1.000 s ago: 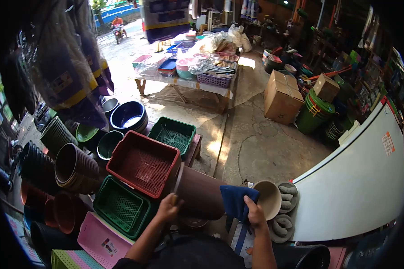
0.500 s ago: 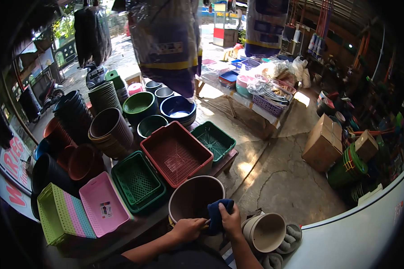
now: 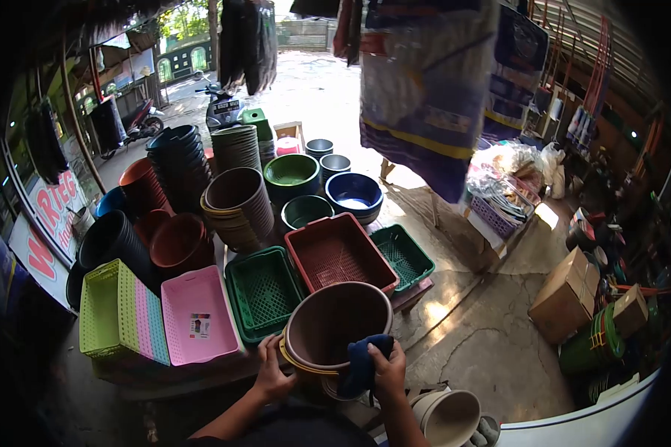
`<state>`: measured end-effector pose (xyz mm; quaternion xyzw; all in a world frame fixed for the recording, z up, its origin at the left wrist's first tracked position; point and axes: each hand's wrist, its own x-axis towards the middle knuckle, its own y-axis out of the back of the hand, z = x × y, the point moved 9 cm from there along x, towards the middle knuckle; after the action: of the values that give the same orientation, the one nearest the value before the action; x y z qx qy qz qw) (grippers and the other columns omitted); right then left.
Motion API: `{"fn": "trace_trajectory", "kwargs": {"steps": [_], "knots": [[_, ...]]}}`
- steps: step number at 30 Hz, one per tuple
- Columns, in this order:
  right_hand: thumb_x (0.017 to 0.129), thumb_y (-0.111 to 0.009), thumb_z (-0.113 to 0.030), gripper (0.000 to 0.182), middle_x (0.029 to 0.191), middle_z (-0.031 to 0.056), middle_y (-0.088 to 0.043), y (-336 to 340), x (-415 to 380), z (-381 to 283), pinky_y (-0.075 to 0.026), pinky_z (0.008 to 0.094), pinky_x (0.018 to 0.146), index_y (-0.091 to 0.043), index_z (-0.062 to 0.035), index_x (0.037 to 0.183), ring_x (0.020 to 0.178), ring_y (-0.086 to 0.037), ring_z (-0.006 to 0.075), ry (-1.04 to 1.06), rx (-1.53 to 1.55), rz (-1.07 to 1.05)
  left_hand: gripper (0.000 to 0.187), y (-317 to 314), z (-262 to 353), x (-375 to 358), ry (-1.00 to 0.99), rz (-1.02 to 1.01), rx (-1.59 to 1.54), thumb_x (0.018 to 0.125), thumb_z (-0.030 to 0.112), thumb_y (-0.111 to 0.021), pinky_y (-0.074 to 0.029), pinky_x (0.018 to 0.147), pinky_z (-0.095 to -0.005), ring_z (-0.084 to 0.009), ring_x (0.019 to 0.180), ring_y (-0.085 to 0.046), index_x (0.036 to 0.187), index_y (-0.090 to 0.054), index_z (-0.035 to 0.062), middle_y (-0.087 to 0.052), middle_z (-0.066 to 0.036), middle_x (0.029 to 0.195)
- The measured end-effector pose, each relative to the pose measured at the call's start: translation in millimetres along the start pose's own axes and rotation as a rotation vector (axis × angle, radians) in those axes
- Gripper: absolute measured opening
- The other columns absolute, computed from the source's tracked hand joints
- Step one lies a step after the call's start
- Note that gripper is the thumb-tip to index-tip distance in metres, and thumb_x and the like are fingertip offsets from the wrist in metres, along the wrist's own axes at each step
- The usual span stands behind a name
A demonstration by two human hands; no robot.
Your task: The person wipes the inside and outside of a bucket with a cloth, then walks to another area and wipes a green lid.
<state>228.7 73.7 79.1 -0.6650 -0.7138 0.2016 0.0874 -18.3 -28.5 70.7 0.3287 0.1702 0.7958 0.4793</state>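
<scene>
A brown plastic bucket (image 3: 328, 320) with a yellowish lower rim stands in front of me, its mouth tilted toward the far side. My left hand (image 3: 274, 378) is at the bucket's near left side, fingers curved against it below the rim. At the near right of the rim, my right hand (image 3: 388, 372) grips a dark blue cloth (image 3: 361, 365), which lies over the rim and hangs down the outside. Just right of my right forearm is a cream bucket (image 3: 455, 419), tipped so that its mouth shows.
Baskets stand beyond the bucket: red (image 3: 341, 253), green (image 3: 265, 294), pink (image 3: 200, 316) and lime (image 3: 104, 309). Behind them are stacked pots (image 3: 238, 205) and basins (image 3: 354, 194). Wrapped goods (image 3: 425, 82) hang overhead. A cardboard box (image 3: 566, 294) sits on the right.
My left hand has moved left from beside the cloth to the bucket's left side. My right hand still holds the cloth, now against the rim. The view has swung left.
</scene>
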Motion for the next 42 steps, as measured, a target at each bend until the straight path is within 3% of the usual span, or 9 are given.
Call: {"fn": "trace_trajectory", "kwargs": {"steps": [1, 2, 4, 5, 9, 13, 16, 29, 42], "knots": [[0.091, -0.061, -0.003, 0.019, 0.099, 0.0151, -0.065, -11, 0, -9, -0.060, 0.0350, 0.078, -0.053, 0.0020, 0.107, 0.087, -0.070, 0.0241, -0.005, -0.024, 0.000, 0.074, 0, -15, -1, -0.007, -0.007, 0.090, 0.087, 0.029, -0.069, -0.038, 0.108, -0.0458, -0.0355, 0.119, -0.053, 0.143, -0.027, 0.0056, -0.052, -0.020, 0.122], [0.091, -0.061, -0.003, 0.019, 0.099, 0.0151, -0.065, -20, 3, -8, -0.060, 0.0350, 0.078, -0.053, 0.0020, 0.107, 0.087, -0.070, 0.0241, -0.013, -0.032, -0.021, 0.074, -2, -29, 0, 0.008, 0.011, 0.094, 0.087, 0.029, -0.069, -0.038, 0.108, -0.0458, -0.0355, 0.119, -0.053, 0.143, -0.027, 0.0056, -0.052, -0.020, 0.122], [0.090, -0.061, -0.003, 0.019, 0.098, 0.0152, -0.065, -36, 12, -6, -0.060, 0.0351, 0.078, -0.053, 0.0017, 0.107, 0.087, -0.070, 0.0241, -0.012, -0.036, -0.051, 0.054, -21, -66, 1, 0.402, -0.015, -0.847, 0.096, 0.019, -0.055, -0.046, 0.102, -0.0406, -0.0312, 0.117, -0.056, 0.142, -0.030, 0.0053, -0.052, -0.018, 0.126], [0.090, -0.062, -0.003, 0.019, 0.097, 0.0148, -0.065, -47, 18, -5, -0.060, 0.0348, 0.078, -0.054, 0.0011, 0.106, 0.087, -0.070, 0.0240, -0.008, -0.033, -0.081, 0.048, -19, -78, 4, 0.466, 0.047, -0.955, 0.097, 0.004, -0.045, -0.050, 0.097, -0.0347, -0.0264, 0.116, -0.057, 0.142, -0.028, 0.0049, -0.052, -0.018, 0.127], [0.090, -0.061, -0.003, 0.019, 0.096, 0.0142, -0.065, -81, 49, 0, -0.061, 0.0352, 0.077, -0.053, 0.0005, 0.107, 0.086, -0.070, 0.0243, 0.002, -0.104, -0.146, 0.051, 12, -106, 30, 0.725, 0.273, -1.595, 0.094, -0.002, -0.052, -0.051, 0.096, -0.0344, -0.0204, 0.111, -0.059, 0.141, -0.031, 0.0021, -0.056, -0.017, 0.123], [0.090, -0.061, -0.004, 0.020, 0.095, 0.0145, -0.064, -130, 77, -2, -0.062, 0.0360, 0.075, -0.051, -0.0005, 0.107, 0.085, -0.071, 0.0244, -0.019, -0.108, -0.232, 0.046, 47, -124, 79, 0.623, 0.233, -1.185, 0.092, 0.007, -0.065, -0.053, 0.092, -0.0348, -0.0206, 0.103, -0.062, 0.132, -0.042, -0.0011, -0.059, -0.014, 0.117], [0.091, -0.061, -0.005, 0.019, 0.096, 0.0140, -0.064, -178, 96, -23, -0.062, 0.0348, 0.075, -0.050, -0.0011, 0.106, 0.085, -0.070, 0.0233, -0.034, -0.091, -0.314, 0.039, 67, -119, 116, 0.654, 0.121, -1.445, 0.093, 0.007, -0.064, -0.054, 0.089, -0.0333, -0.0185, 0.098, -0.064, 0.126, -0.047, -0.0015, -0.061, -0.010, 0.110], [0.094, -0.061, -0.007, 0.021, 0.102, 0.0131, -0.067, -404, 270, -77, -0.058, 0.0292, 0.079, -0.056, 0.0023, 0.113, 0.091, -0.069, 0.0192, 0.173, -0.285, -0.617, 0.024, 231, -153, 355, 0.202, 0.254, -1.114, 0.091, 0.007, -0.066, -0.051, 0.075, -0.0261, -0.0099, 0.084, -0.060, 0.111, -0.052, 0.0028, -0.059, -0.004, 0.095], [0.091, -0.069, -0.023, 0.028, 0.089, 0.0072, -0.069, -470, 440, 54, -0.056, 0.0282, 0.067, -0.065, 0.0014, 0.105, 0.074, -0.067, 0.0136, 0.013, -0.516, -0.601, 0.021, 212, -311, 466, 0.372, 0.159, -0.911, 0.093, 0.009, -0.066, -0.051, 0.076, -0.0272, -0.0117, 0.082, -0.062, 0.106, -0.053, 0.0008, -0.062, -0.005, 0.090]]}}
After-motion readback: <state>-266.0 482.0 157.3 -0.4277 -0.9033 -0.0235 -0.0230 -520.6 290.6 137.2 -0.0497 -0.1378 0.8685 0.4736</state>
